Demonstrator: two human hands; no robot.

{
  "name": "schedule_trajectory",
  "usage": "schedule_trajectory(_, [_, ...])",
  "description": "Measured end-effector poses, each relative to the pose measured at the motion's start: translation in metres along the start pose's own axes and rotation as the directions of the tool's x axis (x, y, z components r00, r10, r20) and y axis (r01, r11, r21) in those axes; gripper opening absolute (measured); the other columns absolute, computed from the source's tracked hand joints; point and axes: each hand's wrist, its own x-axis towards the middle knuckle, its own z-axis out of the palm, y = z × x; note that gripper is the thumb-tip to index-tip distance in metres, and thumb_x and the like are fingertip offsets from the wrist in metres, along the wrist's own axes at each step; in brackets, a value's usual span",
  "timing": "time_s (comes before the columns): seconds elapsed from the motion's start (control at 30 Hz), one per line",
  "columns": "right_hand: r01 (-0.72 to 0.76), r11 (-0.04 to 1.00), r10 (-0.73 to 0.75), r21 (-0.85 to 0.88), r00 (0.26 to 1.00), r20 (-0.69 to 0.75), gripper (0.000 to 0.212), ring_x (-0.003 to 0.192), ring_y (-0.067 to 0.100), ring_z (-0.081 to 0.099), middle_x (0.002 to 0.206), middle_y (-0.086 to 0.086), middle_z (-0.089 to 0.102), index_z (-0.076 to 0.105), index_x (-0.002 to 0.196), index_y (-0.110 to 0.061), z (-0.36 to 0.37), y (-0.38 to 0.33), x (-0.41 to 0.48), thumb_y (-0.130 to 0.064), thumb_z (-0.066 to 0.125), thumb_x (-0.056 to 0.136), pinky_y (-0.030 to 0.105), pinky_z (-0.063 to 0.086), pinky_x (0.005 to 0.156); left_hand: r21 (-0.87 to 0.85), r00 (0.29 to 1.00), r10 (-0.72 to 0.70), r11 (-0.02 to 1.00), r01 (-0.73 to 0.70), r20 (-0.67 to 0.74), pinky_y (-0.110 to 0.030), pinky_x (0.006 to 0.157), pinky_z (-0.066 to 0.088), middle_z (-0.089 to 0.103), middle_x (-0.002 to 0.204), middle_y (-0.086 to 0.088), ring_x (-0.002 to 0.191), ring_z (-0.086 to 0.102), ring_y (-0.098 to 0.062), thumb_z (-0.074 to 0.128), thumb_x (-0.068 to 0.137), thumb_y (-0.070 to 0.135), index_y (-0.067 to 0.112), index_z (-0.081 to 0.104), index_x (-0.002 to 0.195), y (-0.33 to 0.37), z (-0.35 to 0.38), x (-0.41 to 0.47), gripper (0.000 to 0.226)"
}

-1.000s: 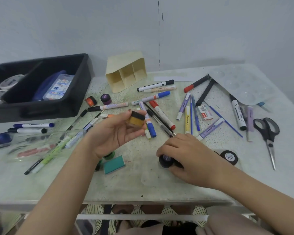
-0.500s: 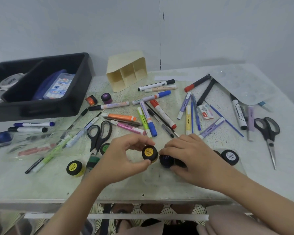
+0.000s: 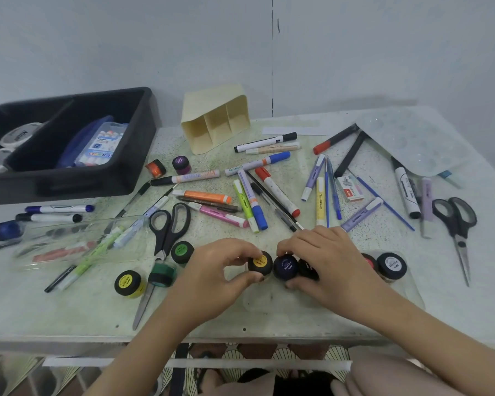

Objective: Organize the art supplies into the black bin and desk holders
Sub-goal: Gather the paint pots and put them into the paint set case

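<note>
My left hand (image 3: 217, 274) pinches a small paint jar with a yellow-labelled lid (image 3: 259, 262), standing on the table near the front edge. My right hand (image 3: 323, 264) grips a dark blue-lidded paint jar (image 3: 285, 267) right beside it, and a black jar (image 3: 307, 268) sits partly hidden under its fingers. The two lids touch. The black bin (image 3: 69, 181) stands at the back left with a marker pack and tape rolls inside. A cream desk holder (image 3: 215, 118) lies tipped on its side at the back centre.
Markers, pens and highlighters (image 3: 255, 195) are scattered across the middle. Black scissors (image 3: 166, 232) lie left of my hands, another pair (image 3: 457, 224) at the right. More paint jars (image 3: 127, 282) (image 3: 391, 265) and a clear tray (image 3: 77, 241) sit nearby.
My left hand came down from chest height with the yellow-lidded jar and set it on the table against the blue jar. My right hand stayed on its jars.
</note>
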Motion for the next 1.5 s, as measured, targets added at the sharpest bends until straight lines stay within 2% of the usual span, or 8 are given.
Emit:
schedule_trajectory(0.23, [-0.043,0.999,0.043,-0.013,0.999,0.024,0.050,0.085,0.008,0.041,0.095,-0.013,0.055,0.054,0.103,-0.034,0.002,-0.001,-0.001,-0.042,0.080,0.061,0.025,0.030,0.073,0.307,0.992,0.124,0.944,-0.125,0.022,-0.018,0.084,0.038,0.066,0.093,0.010,0.092,0.053,-0.005,0.059,0.075,0.038,0.018,0.067,0.083,-0.002,0.004,-0.003,0.023])
schedule_trajectory(0.43, [-0.031,0.999,0.028,0.021,0.992,0.123,0.041,0.086,0.008,0.045,0.096,-0.016,0.054,0.055,0.108,-0.037,-0.005,0.000,0.002,-0.051,0.060,0.070,0.024,0.028,0.072,0.182,0.999,0.003,0.983,-0.012,0.045,-0.004,0.085,0.035,0.060,0.109,0.014,0.104,0.049,0.004,0.066,0.074,0.034,0.022,0.061,0.084,-0.006,0.004,-0.006,0.017])
schedule_trajectory(0.73, [0.015,0.999,-0.013,-0.029,0.997,0.076,0.043,0.085,0.011,0.051,0.094,-0.009,0.059,0.058,0.106,-0.029,0.002,-0.002,0.006,-0.040,0.075,0.068,0.027,0.033,0.074,0.102,0.999,-0.054,0.993,0.053,0.001,-0.009,0.085,0.042,0.064,0.103,0.013,0.099,0.055,0.003,0.069,0.072,0.021,0.020,0.061,0.090,-0.009,0.008,-0.009,0.019])
schedule_trajectory(0.97, [-0.050,0.994,0.024,0.096,0.968,0.250,0.036,0.099,0.006,0.045,0.108,-0.016,0.054,0.055,0.115,-0.036,-0.008,0.000,0.015,-0.040,0.068,0.082,0.029,0.031,0.088,0.117,0.998,-0.053,0.992,0.056,-0.033,-0.006,0.084,0.040,0.061,0.102,0.016,0.100,0.054,0.004,0.071,0.074,0.016,0.020,0.061,0.091,-0.008,0.010,-0.014,0.020])
schedule_trajectory(1.1, [0.011,0.995,-0.037,0.097,0.961,0.272,0.034,0.098,0.005,0.044,0.108,-0.018,0.052,0.051,0.112,-0.037,-0.010,0.000,0.020,-0.051,0.058,0.082,0.026,0.030,0.088,0.082,0.997,-0.059,0.995,0.064,-0.057,-0.007,0.088,0.040,0.062,0.105,0.017,0.104,0.055,0.005,0.061,0.080,0.034,0.023,0.064,0.098,-0.007,0.006,-0.018,0.021])
schedule_trajectory(1.23, [0.008,0.982,-0.048,0.189,0.976,0.210,0.041,0.100,0.000,0.044,0.109,-0.018,0.055,0.056,0.112,-0.033,-0.010,-0.011,0.034,-0.059,0.040,0.083,0.023,0.030,0.088,0.132,0.981,-0.072,0.987,0.097,-0.181,-0.006,0.089,0.038,0.060,0.105,0.022,0.103,0.054,0.007,0.051,0.087,0.036,0.023,0.065,0.104,-0.011,-0.012,-0.034,0.026])
schedule_trajectory(1.37, [0.073,0.982,-0.107,0.174,0.975,0.195,0.036,0.103,0.007,0.050,0.107,-0.013,0.059,0.056,0.115,-0.030,0.001,-0.036,0.058,-0.050,0.044,0.088,0.025,0.031,0.088,0.277,0.940,-0.122,0.936,0.215,-0.317,-0.006,0.087,0.037,0.059,0.101,0.016,0.097,0.051,0.001,0.065,0.085,0.018,0.019,0.065,0.106,-0.024,-0.037,-0.057,0.021])
schedule_trajectory(1.5, [0.149,0.981,-0.175,0.127,0.957,0.231,0.041,0.113,0.015,0.047,0.120,-0.006,0.057,0.047,0.132,-0.030,0.015,-0.062,0.085,-0.038,0.051,0.092,0.032,0.029,0.095,0.518,0.922,-0.177,0.783,0.344,-0.345,-0.036,0.094,0.035,0.063,0.103,0.012,0.103,0.052,-0.015,0.054,0.076,0.040,0.024,0.065,0.106,-0.034,-0.054,-0.076,0.036])
